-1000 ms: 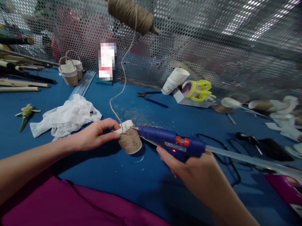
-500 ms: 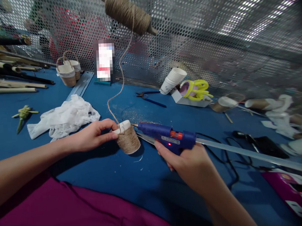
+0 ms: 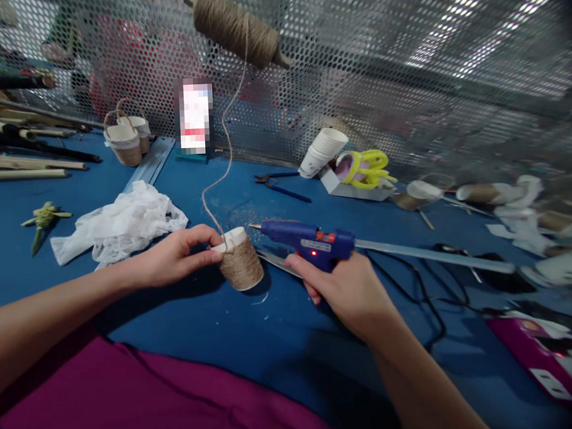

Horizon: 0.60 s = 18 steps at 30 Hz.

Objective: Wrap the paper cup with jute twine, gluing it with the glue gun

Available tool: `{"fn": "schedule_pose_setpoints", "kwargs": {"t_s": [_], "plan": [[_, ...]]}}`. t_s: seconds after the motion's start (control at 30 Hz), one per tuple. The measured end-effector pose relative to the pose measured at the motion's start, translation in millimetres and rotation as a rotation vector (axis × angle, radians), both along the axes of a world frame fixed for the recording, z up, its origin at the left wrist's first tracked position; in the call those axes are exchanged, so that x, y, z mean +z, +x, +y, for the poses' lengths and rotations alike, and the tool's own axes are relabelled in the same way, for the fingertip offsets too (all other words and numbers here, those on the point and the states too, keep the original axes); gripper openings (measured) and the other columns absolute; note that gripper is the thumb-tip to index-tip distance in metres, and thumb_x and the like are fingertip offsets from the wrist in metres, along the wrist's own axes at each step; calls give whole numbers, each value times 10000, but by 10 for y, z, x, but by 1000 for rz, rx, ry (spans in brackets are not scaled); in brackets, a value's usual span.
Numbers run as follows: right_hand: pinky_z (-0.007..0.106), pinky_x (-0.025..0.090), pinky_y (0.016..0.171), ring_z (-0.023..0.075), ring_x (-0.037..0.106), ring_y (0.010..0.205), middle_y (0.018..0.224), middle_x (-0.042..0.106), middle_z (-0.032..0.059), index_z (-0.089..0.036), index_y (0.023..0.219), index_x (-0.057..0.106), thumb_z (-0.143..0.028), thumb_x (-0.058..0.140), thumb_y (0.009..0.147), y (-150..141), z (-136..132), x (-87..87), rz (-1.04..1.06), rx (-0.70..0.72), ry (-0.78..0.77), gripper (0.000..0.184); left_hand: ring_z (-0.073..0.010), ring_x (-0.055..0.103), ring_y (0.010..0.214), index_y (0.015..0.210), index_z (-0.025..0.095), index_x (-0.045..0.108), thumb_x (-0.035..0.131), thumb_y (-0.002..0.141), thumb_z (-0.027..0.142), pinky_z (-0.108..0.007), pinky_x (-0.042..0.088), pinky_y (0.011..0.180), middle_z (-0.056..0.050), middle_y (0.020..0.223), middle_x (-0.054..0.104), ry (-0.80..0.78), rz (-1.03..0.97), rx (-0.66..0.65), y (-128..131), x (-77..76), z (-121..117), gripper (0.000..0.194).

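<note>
My left hand point(image 3: 195, 250) pinches the white rim of a paper cup point(image 3: 242, 264) wrapped in brown twine. The cup tilts just above or on the blue table; I cannot tell which. From its rim a loose strand of twine point(image 3: 229, 147) runs up to a large twine spool point(image 3: 235, 28). My right hand point(image 3: 343, 285) is wrapped round the handle of a blue glue gun point(image 3: 309, 242), whose red light glows. Its metal nozzle points left, close to the cup's upper right edge but apart from it. A long clear glue stick point(image 3: 430, 254) sticks out of its back. Scissors point(image 3: 278, 262) lie partly under the right hand.
White lace point(image 3: 125, 221) lies left of the cup, with two small twine baskets point(image 3: 124, 145) behind it. Pliers point(image 3: 285, 186), stacked paper cups point(image 3: 323, 151) and a white box point(image 3: 351, 183) stand near the perforated metal screen. Black cable point(image 3: 427, 297) runs at right.
The glue gun has shifted slightly up, so its nozzle now sits a little farther from the cup's rim. My left hand keeps its hold on the cup.
</note>
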State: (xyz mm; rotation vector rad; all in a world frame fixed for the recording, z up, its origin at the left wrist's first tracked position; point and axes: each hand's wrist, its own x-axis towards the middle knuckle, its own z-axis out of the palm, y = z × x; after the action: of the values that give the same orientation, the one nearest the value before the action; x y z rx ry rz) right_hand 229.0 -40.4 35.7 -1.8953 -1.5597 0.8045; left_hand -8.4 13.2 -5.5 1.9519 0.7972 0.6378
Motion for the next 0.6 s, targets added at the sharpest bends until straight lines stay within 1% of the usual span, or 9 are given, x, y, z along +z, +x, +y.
{"fn": "schedule_pose_setpoints", "kwargs": {"t_s": [0.07,0.1,0.13,0.2,0.27,0.33,0.47,0.53,0.6], "plan": [[251,419,420,131,507,392,421,519,-28,-177,661,566,-429,605,708,56,85,-30,49,-27,40,259,-182,533,874,808,159,509,471,853,292,-360,411,824,-77,920,577,10,-3,2,4,-3,-3,145],[251,428,447,138,536,439,475,559,-13,-169,707,577,-437,599,714,94,141,-57,34,-37,75,269,-179,531,866,807,159,508,469,853,292,-358,412,819,-76,916,574,17,-3,2,6,-5,-6,146],[256,444,494,151,574,507,549,607,12,-162,743,585,-437,591,724,136,205,-89,-14,-42,111,276,-177,529,861,806,159,507,468,854,292,-357,412,816,-75,912,572,27,-3,1,9,-6,-10,147],[271,447,537,175,601,586,646,650,49,-167,733,582,-446,566,740,216,345,-162,-229,-68,170,280,-175,528,865,808,160,505,466,856,285,-355,410,820,-74,913,571,59,0,-6,15,-3,-20,139],[282,419,510,188,583,554,573,617,54,-189,624,532,-417,558,744,273,480,-237,-318,-97,175,260,-172,528,878,804,163,504,461,860,270,-354,406,832,-73,921,568,101,9,-23,22,9,-33,128],[280,395,479,181,557,489,469,555,32,-219,539,462,-413,540,756,301,587,-305,-356,-105,169,301,-170,525,888,800,165,503,452,865,254,-352,407,839,-72,926,564,138,19,-46,30,28,-47,122],[281,387,430,154,501,358,379,496,7,-237,496,412,-458,488,790,309,689,-412,-372,-74,151,376,-167,524,866,782,159,504,450,864,244,-341,419,822,-69,901,551,175,23,-75,46,67,-79,129],[307,424,483,181,551,434,428,533,33,-231,493,428,-441,511,779,296,691,-428,-390,-71,193,365,-165,526,860,780,157,506,453,861,236,-334,423,814,-66,891,553,189,13,-82,52,82,-96,124],[375,457,619,245,610,651,586,609,95,-211,524,480,-412,544,763,251,655,-393,-416,-79,281,318,-164,527,868,787,158,511,452,862,225,-329,424,816,-63,890,561,197,5,-92,59,95,-116,117]]}}
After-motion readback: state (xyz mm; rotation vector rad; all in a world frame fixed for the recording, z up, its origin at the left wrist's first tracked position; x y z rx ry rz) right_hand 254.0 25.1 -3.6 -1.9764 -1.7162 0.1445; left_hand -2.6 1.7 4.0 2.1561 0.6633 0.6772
